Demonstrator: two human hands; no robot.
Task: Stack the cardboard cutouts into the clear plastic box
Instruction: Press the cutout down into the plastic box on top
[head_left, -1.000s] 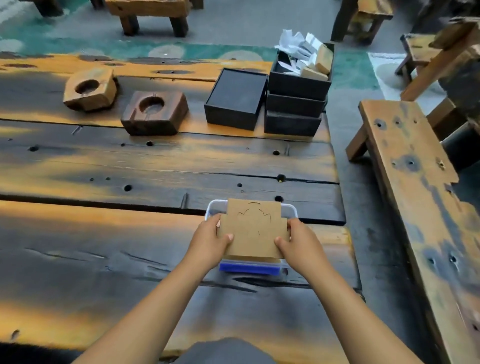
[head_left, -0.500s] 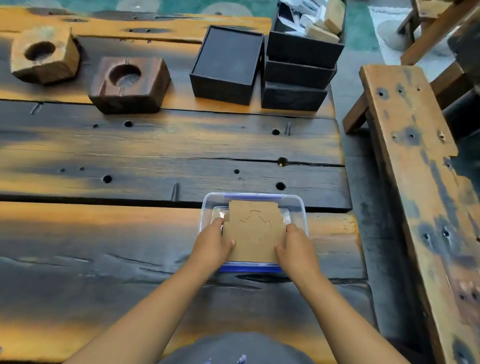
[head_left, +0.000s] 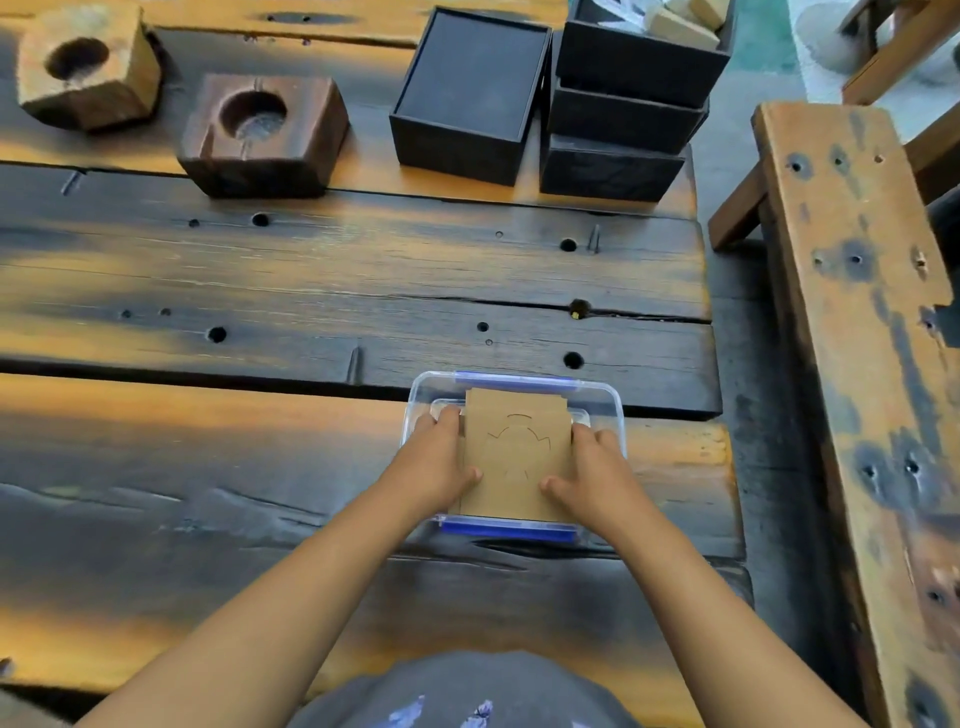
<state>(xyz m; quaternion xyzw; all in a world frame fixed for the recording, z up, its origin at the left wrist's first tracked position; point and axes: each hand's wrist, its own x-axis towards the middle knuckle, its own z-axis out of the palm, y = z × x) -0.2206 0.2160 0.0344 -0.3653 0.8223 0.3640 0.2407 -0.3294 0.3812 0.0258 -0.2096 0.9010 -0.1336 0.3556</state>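
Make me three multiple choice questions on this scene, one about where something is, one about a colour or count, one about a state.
1. Where is the clear plastic box? A far left B near right part of the table C on the bench
2. How many wooden blocks with a round hole? A two B four C none
3. The cardboard cutouts are: A lying untouched B folded C held by both hands

B, it sits before the person near the table's right end. A, a light block and a dark block. C, left hand and right hand grip the sides.

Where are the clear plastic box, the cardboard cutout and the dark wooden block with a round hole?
clear plastic box (head_left: 608, 402), head view, far right rim corner.
cardboard cutout (head_left: 514, 467), head view, middle of its top face.
dark wooden block (head_left: 291, 156), head view, front face.
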